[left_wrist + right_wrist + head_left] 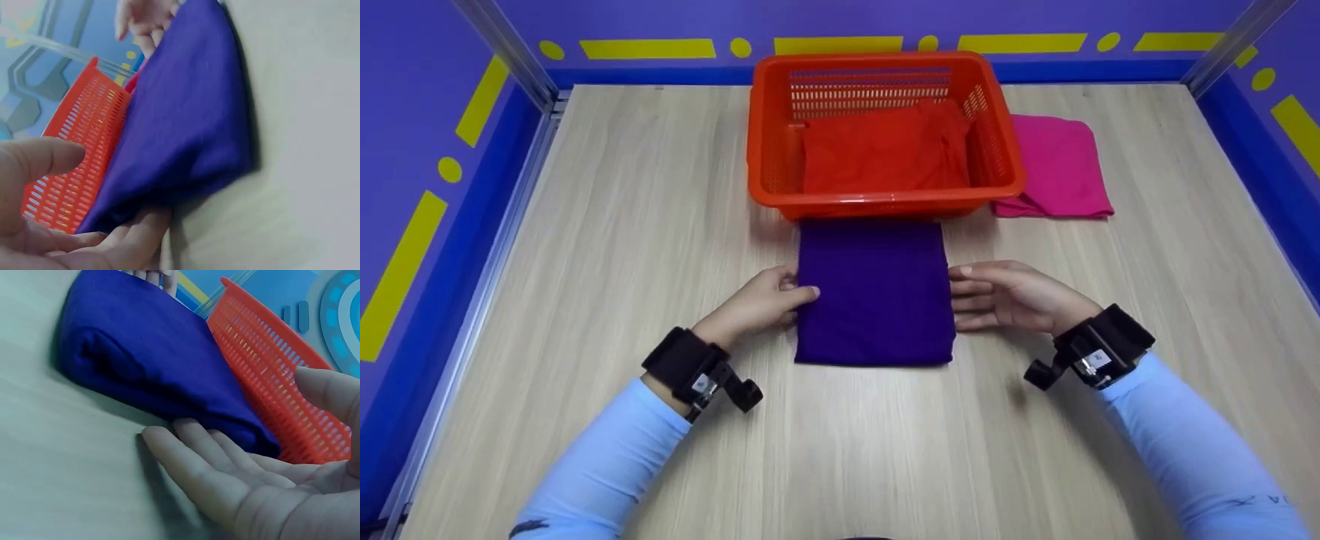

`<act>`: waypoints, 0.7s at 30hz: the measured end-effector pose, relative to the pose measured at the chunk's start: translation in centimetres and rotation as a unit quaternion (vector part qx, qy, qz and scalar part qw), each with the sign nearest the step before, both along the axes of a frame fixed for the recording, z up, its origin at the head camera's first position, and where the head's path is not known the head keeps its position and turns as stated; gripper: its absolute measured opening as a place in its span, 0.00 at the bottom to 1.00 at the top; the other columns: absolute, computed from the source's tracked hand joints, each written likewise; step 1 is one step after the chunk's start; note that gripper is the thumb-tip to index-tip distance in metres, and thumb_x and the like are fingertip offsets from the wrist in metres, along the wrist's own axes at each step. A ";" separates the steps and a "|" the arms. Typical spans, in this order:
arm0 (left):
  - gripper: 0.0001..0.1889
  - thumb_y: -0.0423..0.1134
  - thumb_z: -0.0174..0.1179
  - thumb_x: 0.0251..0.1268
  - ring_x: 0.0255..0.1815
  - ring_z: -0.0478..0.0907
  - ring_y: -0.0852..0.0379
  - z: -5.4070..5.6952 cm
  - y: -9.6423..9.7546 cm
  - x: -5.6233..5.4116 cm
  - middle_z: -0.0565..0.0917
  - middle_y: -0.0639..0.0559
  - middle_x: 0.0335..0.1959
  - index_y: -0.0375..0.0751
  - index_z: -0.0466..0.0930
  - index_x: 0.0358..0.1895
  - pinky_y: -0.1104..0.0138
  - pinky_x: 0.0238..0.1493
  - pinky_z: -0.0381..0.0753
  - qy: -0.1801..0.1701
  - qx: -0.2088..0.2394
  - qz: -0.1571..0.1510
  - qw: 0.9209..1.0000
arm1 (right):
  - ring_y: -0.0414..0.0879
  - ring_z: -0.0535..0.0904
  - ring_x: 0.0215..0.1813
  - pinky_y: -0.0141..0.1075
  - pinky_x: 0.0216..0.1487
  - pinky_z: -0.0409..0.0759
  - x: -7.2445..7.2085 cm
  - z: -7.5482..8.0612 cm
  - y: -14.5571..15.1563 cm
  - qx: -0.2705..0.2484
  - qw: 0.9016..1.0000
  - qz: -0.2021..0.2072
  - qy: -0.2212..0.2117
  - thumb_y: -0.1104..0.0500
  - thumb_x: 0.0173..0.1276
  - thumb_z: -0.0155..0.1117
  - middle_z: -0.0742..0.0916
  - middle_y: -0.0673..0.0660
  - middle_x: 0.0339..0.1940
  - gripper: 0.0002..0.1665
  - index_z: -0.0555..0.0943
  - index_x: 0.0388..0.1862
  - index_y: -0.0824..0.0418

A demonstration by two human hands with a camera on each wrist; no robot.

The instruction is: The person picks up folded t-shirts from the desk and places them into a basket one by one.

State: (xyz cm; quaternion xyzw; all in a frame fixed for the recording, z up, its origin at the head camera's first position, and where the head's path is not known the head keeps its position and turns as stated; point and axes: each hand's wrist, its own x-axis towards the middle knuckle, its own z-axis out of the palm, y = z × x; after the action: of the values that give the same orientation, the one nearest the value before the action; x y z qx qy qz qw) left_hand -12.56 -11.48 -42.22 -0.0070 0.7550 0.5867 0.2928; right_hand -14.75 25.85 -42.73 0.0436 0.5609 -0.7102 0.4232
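A folded purple cloth lies on the table in front of the orange-red basket. At its left edge is my left hand; the fingers reach under the fold, while the thumb is raised apart from the fabric. My right hand is at the opposite edge, palm turned toward the cloth. In the right wrist view its straight fingers reach the lower side of the fold, with the thumb held away. The left fingertips are hidden beneath the cloth.
Inside the basket lies a red cloth. A folded pink cloth lies to the basket's right, partly behind its rim. Blue-purple walls with yellow marks border the wooden table at the back and sides.
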 end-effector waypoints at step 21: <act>0.18 0.23 0.51 0.71 0.44 0.86 0.52 -1.8 2.8 0.3 0.85 0.46 0.43 0.32 0.67 0.62 0.55 0.48 0.86 -0.146 0.247 0.077 0.955 | 0.49 0.87 0.45 0.41 0.46 0.86 1.1 -2.5 -5.3 -0.043 0.996 -0.081 -0.022 0.69 0.75 0.55 0.89 0.56 0.45 0.19 0.71 0.62 0.59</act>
State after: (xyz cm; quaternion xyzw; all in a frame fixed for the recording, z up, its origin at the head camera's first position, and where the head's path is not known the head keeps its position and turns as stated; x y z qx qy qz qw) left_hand -12.28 -8.70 -43.98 -0.0779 0.5330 0.7682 0.3460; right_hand -13.65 20.51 -45.19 0.0860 0.5148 -0.7645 0.3783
